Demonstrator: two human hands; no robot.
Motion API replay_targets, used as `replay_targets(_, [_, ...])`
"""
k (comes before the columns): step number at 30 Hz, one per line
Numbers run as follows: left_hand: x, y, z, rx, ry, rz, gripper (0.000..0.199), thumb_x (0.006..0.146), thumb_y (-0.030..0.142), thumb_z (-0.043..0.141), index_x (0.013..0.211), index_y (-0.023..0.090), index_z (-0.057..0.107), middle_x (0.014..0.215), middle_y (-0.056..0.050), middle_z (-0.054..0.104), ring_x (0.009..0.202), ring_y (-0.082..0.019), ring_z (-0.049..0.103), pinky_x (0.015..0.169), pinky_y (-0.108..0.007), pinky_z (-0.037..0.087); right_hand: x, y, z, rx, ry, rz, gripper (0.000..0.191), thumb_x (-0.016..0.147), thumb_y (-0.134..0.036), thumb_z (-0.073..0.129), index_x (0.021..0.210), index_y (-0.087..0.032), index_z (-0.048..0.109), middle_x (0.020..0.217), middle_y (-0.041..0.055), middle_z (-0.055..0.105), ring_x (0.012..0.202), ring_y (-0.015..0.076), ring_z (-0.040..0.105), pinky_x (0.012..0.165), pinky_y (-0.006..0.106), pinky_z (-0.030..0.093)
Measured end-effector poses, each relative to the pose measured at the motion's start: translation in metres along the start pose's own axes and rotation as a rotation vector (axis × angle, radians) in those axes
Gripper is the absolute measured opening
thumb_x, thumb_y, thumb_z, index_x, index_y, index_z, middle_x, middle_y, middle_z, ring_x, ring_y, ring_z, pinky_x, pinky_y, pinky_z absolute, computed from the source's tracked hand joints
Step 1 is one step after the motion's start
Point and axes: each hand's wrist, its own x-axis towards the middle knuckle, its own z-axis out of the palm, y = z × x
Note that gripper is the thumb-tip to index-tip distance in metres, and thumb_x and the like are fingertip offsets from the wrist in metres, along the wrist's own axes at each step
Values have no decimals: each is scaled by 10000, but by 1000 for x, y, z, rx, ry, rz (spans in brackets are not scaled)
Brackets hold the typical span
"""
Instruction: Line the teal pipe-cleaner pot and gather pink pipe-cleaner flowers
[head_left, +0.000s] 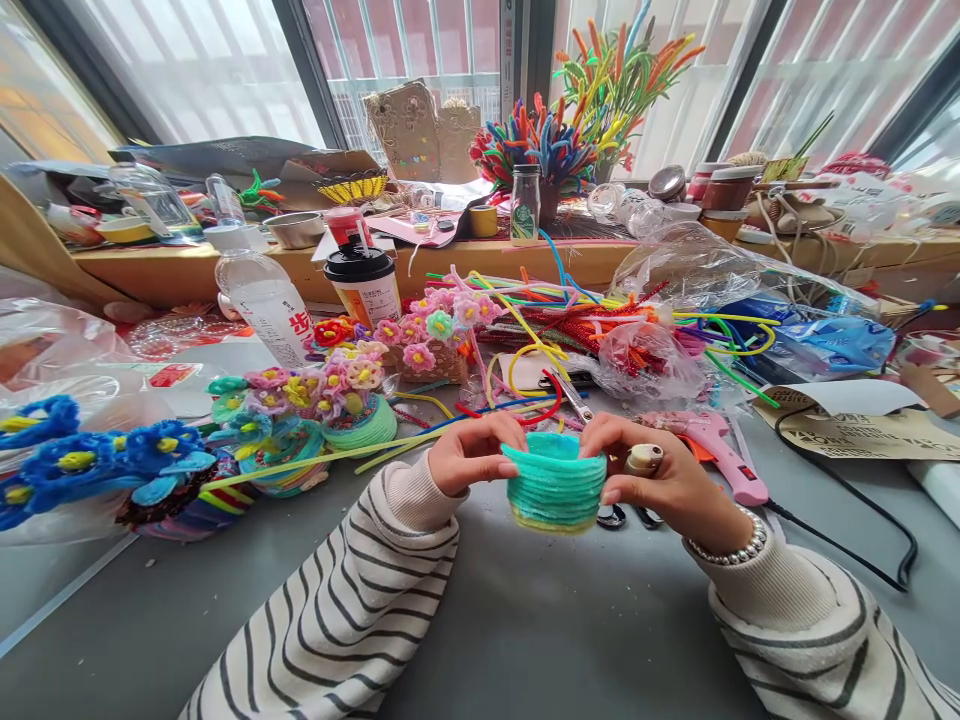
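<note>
Between my hands is a small teal basket (555, 490) of coiled pipe cleaners, upright, with a yellowish band at its base. My left hand (476, 455) pinches its left rim between thumb and fingers. On the opposite side, my right hand (664, 485) grips the wall, thumb outside and fingers at the rim. A ring and a beaded bracelet show on that hand and wrist. Behind the basket lie scissors (574, 397), their handles partly showing below my right hand. A pink glue gun (724, 455) rests just right of my right hand, with its black cord trailing off.
Finished pipe-cleaner flower pots (360, 425) crowd the left, with blue flowers (97, 460) nearest. A pile of loose pipe cleaners (555, 330) spreads behind my hands. A water bottle (262, 300) and a lidded cup (364, 285) stand at back left. A wooden ledge (450, 258) runs behind.
</note>
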Motion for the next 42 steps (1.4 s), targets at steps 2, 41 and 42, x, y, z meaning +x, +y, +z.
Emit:
replay_targets(2, [0, 0, 0, -7, -11, -1, 89, 611, 221, 638, 645, 150, 596, 653, -22, 537, 667, -117, 471, 608, -245, 376, 0, 0, 0, -12, 11, -9, 157, 667, -227, 616, 804, -197, 545, 785, 6, 493, 719, 119, 448, 603, 245, 365])
replay_targets(41, [-6, 0, 11, 721, 121, -139, 327, 534, 434, 657, 658, 147, 563, 613, 37, 318, 503, -67, 294, 426, -201, 274, 5, 4, 10, -491, -92, 26, 168, 718, -326, 545, 805, -190, 589, 766, 42, 583, 707, 148, 521, 669, 285, 430])
replay_targets(42, [-6, 3, 9, 678, 104, -125, 325, 548, 426, 652, 706, 150, 585, 626, 30, 329, 525, -74, 306, 443, -204, 284, 5, 2, 6, -449, -108, 20, 147, 727, -313, 537, 786, -188, 586, 765, 40, 575, 718, 146, 520, 684, 284, 423])
